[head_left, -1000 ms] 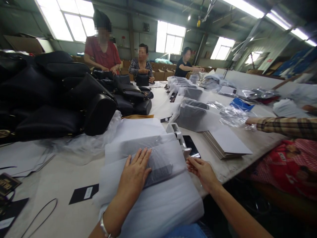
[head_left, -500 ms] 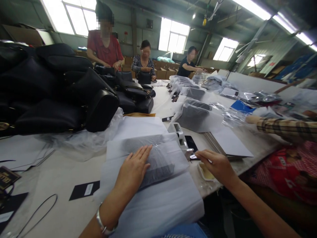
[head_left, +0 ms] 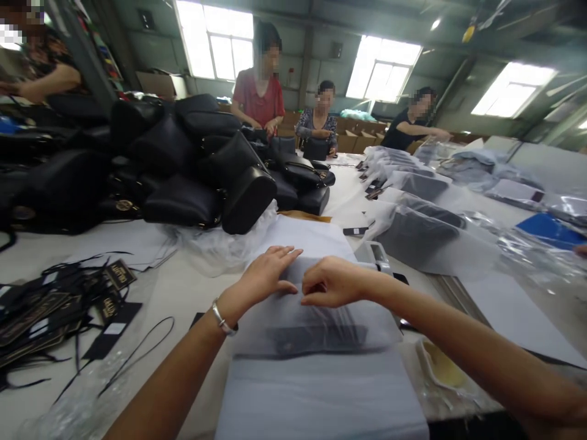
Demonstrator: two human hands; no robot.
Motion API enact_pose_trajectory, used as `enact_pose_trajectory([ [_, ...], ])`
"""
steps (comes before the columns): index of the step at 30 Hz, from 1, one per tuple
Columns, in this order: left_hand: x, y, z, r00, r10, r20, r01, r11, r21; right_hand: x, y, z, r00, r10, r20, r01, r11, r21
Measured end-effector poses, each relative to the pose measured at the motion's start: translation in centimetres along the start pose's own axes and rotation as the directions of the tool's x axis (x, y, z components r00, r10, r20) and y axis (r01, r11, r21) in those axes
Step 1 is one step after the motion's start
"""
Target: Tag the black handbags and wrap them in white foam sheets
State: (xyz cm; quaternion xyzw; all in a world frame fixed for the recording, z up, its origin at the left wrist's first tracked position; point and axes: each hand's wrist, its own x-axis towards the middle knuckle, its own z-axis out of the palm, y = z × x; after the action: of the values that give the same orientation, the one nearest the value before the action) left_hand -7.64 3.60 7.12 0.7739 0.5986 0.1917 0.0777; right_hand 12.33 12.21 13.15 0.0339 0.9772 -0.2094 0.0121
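Observation:
A dark flat item wrapped in translucent white tissue (head_left: 321, 336) lies on white paper (head_left: 321, 391) in front of me. My left hand (head_left: 268, 275), with a silver bangle at the wrist, rests on the wrap's upper left part, fingers apart. Close beside it my right hand (head_left: 332, 282) is closed over the wrap, thumb and curled fingers near each other; what lies between them is too small to make out. Behind the right wrist stands a grey-white tape dispenser (head_left: 376, 253), partly hidden.
Black handbags (head_left: 178, 146) are piled at the back left. Black tags (head_left: 41, 311) lie at left. Wrapped bags (head_left: 422, 232) line the right, near a small yellowish tray (head_left: 443, 363). Several people stand or sit across the table (head_left: 342, 183).
My right hand has moved from the tape dispenser onto the wrapped item, beside my left hand. The view has turned left, showing more tags and another person at the far left.

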Motion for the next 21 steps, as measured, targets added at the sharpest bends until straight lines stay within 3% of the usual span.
enact_pose_trajectory([
  [4,0.6,-1.8,-0.7,0.996,0.004,0.085,0.008,0.990,-0.143,3.6,1.2,0.0,0.989,0.039,0.140,-0.011,0.980,-0.197],
  [7,0.9,-2.8,-1.1,0.990,0.021,0.143,0.015,0.970,-0.242,5.3,0.8,-0.2,0.972,0.104,0.213,-0.018,0.929,-0.370],
  [12,1.1,-3.8,-0.6,0.992,0.027,0.124,0.012,0.954,-0.300,7.0,-0.7,-0.3,0.931,0.222,0.289,-0.031,0.839,-0.544],
  [16,1.0,-4.0,-0.1,0.995,0.039,0.096,-0.005,0.944,-0.330,7.2,-0.4,-0.2,0.941,0.258,0.219,-0.077,0.793,-0.605],
  [21,1.2,-4.1,-0.1,0.995,0.039,0.093,-0.006,0.943,-0.331,5.8,2.5,-0.3,0.954,0.295,0.057,-0.224,0.826,-0.517],
])
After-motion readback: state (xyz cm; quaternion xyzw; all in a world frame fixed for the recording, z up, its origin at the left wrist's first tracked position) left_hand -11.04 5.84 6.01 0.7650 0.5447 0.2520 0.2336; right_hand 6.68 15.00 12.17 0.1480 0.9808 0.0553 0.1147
